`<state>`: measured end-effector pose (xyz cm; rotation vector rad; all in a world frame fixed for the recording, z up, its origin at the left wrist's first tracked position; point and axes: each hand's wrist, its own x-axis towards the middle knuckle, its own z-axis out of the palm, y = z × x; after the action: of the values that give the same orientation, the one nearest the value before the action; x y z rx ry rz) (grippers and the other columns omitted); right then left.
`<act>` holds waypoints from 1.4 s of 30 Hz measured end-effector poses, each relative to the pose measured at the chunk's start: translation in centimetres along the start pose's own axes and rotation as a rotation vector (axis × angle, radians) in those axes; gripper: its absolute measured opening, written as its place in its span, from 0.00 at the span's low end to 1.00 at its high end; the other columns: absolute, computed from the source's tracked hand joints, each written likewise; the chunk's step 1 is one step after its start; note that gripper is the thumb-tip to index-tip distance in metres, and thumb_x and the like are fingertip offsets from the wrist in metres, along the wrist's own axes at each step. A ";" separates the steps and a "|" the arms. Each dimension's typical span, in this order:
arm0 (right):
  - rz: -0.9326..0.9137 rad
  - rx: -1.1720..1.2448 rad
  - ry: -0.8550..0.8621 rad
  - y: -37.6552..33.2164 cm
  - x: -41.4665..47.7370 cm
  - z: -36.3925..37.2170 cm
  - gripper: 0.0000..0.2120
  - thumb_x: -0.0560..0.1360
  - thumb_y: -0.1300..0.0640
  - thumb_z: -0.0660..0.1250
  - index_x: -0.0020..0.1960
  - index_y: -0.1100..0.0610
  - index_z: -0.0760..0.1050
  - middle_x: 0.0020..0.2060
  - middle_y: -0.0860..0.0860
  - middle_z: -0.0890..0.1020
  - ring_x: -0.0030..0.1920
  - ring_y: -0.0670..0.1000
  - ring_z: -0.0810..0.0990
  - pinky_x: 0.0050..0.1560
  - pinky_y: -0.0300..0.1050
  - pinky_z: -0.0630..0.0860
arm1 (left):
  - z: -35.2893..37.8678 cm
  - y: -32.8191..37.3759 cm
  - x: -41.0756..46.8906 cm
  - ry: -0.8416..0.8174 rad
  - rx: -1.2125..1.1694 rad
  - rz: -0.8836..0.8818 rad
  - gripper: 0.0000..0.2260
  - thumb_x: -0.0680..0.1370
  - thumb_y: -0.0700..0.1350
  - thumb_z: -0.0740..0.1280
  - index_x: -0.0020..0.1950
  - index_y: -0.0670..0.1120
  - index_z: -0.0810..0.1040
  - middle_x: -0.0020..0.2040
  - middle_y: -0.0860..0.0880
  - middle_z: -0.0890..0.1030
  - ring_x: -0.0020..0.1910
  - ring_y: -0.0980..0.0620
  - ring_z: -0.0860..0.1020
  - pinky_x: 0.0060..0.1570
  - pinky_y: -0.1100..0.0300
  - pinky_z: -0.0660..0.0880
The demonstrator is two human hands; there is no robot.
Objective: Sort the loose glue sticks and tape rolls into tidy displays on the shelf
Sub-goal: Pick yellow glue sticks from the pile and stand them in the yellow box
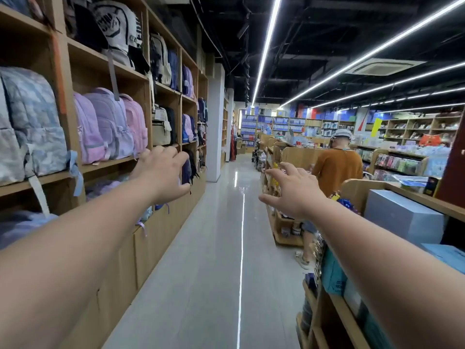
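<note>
Left hand [163, 170] & right hand [294, 191] both raised mid-aisle, fingers spread, empty; no glue/tape visible, prob. not at the shelf yet.

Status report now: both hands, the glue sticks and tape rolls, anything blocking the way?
Left hand and right hand open, empty, stretched forward. No glue sticks or tape rolls in sight. Person in orange shirt stands ahead by the right wooden shelves.
</note>
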<state>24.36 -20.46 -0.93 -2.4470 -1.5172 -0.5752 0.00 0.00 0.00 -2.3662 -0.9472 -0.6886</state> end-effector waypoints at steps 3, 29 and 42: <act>0.001 -0.054 -0.025 -0.2 5.8 2.8 0.39 0.73 0.24 0.57 0.78 0.39 0.56 0.80 0.52 0.56 0.78 0.61 0.59 0.74 0.66 0.61 | 3.7 -2.0 4.7 -0.004 0.008 0.040 0.31 0.72 0.66 0.62 0.72 0.53 0.66 0.65 0.49 0.73 0.63 0.45 0.71 0.63 0.46 0.71; 0.067 -0.028 -0.099 15.5 60.3 30.7 0.40 0.72 0.25 0.58 0.79 0.41 0.56 0.80 0.52 0.58 0.77 0.61 0.60 0.74 0.67 0.59 | 44.3 -2.1 52.9 -0.156 0.014 0.068 0.32 0.73 0.66 0.62 0.73 0.54 0.65 0.62 0.49 0.74 0.61 0.45 0.71 0.61 0.47 0.71; 0.059 -0.033 -0.129 22.1 89.9 47.9 0.39 0.73 0.26 0.59 0.79 0.40 0.56 0.80 0.51 0.58 0.78 0.60 0.59 0.74 0.66 0.59 | 69.1 -3.5 77.6 -0.169 -0.136 -0.060 0.33 0.72 0.68 0.65 0.72 0.54 0.66 0.65 0.48 0.74 0.63 0.44 0.72 0.60 0.47 0.72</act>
<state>90.06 60.37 -4.99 -2.5897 -1.4866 -0.4422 64.82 81.22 -3.39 -2.5572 -1.0773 -0.5992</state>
